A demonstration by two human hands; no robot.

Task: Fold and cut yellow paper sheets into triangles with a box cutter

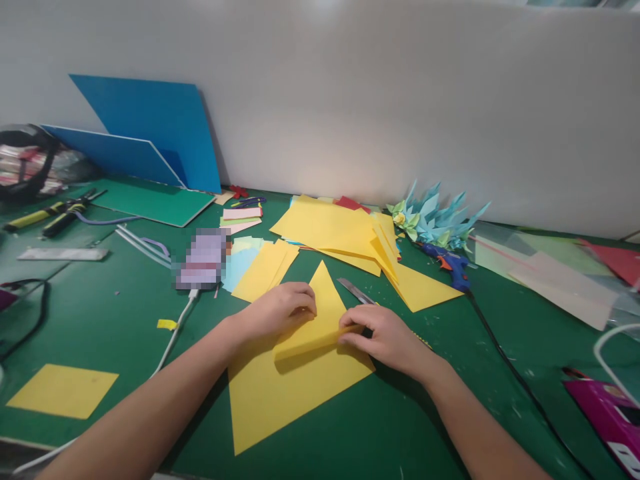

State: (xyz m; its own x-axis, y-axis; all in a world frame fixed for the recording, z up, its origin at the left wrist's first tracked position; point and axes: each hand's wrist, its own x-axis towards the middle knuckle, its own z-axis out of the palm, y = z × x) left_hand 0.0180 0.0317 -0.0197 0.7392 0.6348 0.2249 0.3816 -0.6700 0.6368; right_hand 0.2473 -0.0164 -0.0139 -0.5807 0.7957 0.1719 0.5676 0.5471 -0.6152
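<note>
Yellow paper triangle [285, 393] lies flat on the green desk [410, 427]; both hands, left [280, 308] and right [383, 333], press its rolled fold. Even fingertip pressure along the crease should keep it straight.

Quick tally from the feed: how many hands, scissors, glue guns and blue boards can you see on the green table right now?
Hands: 2, the left hand and right hand, both pressing the folded yellow paper
Scissors: 1
Glue guns: 1
Blue boards: 2
Total: 6
</note>
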